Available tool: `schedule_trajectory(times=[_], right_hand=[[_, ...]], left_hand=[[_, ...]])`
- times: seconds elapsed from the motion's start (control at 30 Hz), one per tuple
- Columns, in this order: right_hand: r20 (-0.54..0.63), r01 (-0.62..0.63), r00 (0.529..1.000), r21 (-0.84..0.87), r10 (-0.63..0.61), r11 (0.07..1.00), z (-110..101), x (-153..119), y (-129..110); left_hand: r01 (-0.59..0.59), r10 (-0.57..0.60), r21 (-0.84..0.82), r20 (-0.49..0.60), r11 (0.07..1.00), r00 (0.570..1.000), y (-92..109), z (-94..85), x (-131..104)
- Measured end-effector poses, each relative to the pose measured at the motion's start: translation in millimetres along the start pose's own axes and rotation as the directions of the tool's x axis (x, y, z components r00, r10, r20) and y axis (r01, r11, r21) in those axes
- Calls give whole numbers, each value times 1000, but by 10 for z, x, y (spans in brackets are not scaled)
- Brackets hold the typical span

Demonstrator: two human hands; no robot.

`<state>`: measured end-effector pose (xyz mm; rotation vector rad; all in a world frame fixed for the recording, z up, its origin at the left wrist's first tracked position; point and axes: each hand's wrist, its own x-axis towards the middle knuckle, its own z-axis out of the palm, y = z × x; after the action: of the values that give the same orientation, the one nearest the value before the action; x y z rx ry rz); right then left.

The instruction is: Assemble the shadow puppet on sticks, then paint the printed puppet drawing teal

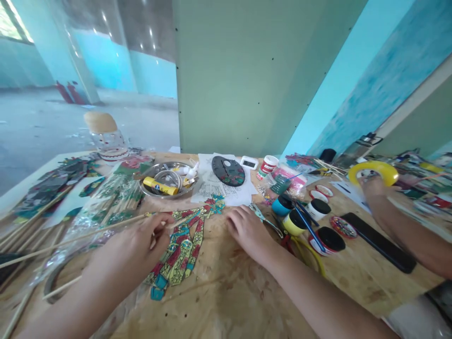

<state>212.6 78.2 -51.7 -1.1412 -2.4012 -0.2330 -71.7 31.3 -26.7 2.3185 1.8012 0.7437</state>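
A flat, cut-out jointed figure (186, 245), patterned in red, yellow and teal, lies on the wooden table in front of me. Over its left side is my left hand (151, 235), thumb and fingers closed around a thin wooden stick (95, 230) that slants off to the left. Part of the stick is hidden by the hand. My right hand (247, 230) rests palm down on the table, just right of the figure's head (214, 205), its fingers loosely bent and holding nothing visible. Beside it lie pliers (263, 217) with light blue handles.
Left stand a lidded jar (106, 136), bundled sticks (118, 193) and a metal bowl (141, 188) with a yellow glue tube. Behind are a dark disc (226, 172) and a white timer (249, 163). Paint jars (294, 221) sit right, near another person's hand (374, 188) at a yellow plate (390, 172).
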Motion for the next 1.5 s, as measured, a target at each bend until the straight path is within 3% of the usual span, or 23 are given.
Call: schedule_trajectory(times=[0.07, 0.13, 0.17, 0.27, 0.33, 0.5, 0.73, 0.9, 1.13, 1.37, 1.5], right_hand=[[-18, -70, 997, 79, 71, 994, -98, -8, -41], [32, -179, 984, 275, 177, 945, -210, 1, -126], [89, -242, 970, 411, 226, 879, -263, 19, -186], [265, -370, 928, 735, 261, 568, -389, 129, -413], [287, -371, 927, 797, 242, 477, -423, 229, -576], [249, -354, 926, 832, 282, 426, -313, 370, -869], [57, -229, 948, 805, 312, 547, -178, 270, -981], [6, -164, 964, 800, 266, 577, -215, 237, -953], [-50, -121, 977, 677, 209, 726, -215, 244, -879], [-90, -49, 986, 642, 139, 765, -184, 215, -868], [-170, 62, 985, 539, 36, 840, -181, 213, -852]], left_hand=[[-47, 46, -26, -30, 999, 998, 27, -6, -4], [-66, 64, -30, -61, 997, 996, 75, -25, 4], [-69, 67, -33, -72, 997, 995, 104, -33, 11], [-93, 83, -107, -88, 990, 993, 188, -45, 37], [-106, 90, -206, -87, 973, 992, 239, -54, 45], [-98, 57, -353, -124, 930, 991, 348, -117, 24], [-102, 61, -343, -130, 934, 990, 402, -108, -18], [-136, 100, -331, -125, 934, 987, 410, -115, -49], [-244, 211, -201, -173, 949, 962, 381, -109, -48], [-269, 236, -165, -195, 949, 952, 371, -47, -66], [-292, 264, -156, -177, 944, 948, 378, -48, -85]])
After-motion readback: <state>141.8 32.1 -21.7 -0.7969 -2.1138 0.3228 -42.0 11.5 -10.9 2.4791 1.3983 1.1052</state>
